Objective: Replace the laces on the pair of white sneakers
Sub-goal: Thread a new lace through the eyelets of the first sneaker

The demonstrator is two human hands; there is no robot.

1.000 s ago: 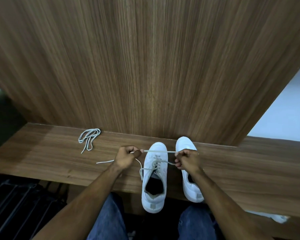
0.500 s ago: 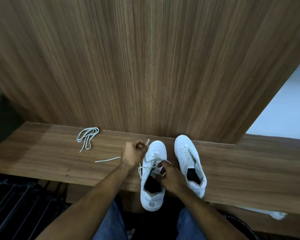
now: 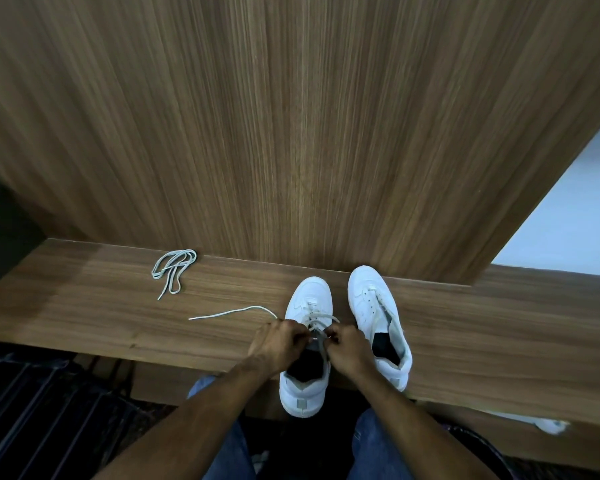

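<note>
- Wood-grain wall panel (image 3: 291, 133) fills the upper view, standing behind the tabletop (image 3: 101, 317), which is the same wood tone.
- Both forearms reach up from the bottom edge over blue-jeaned knees and converge on the nearer shoe.
- Left sneaker (image 3: 307, 344) sits toe toward the panel, its heel hanging past the tabletop's near edge. It is partly laced: crossed lace rows show over the tongue.
- Right sneaker (image 3: 378, 320) stands just beside it, toe near the panel, angled slightly right. Its eyelets look bare (hard to be sure at this size).
- Left hand (image 3: 279, 344) is over the left sneaker's left side, fingers curled, pinching the lace (image 3: 321, 337) at the mid eyelets.
- Right hand (image 3: 349, 348) mirrors it on the shoe's right side, fingers curled, pinching the same lace. The two hands' fingertips are nearly touching above the tongue.
- The lace's free end trails left from under the left hand, lying curved on the tabletop.
- Spare lace bundle (image 3: 174, 270) lies looped near the panel, well apart to the left of both hands.
</note>
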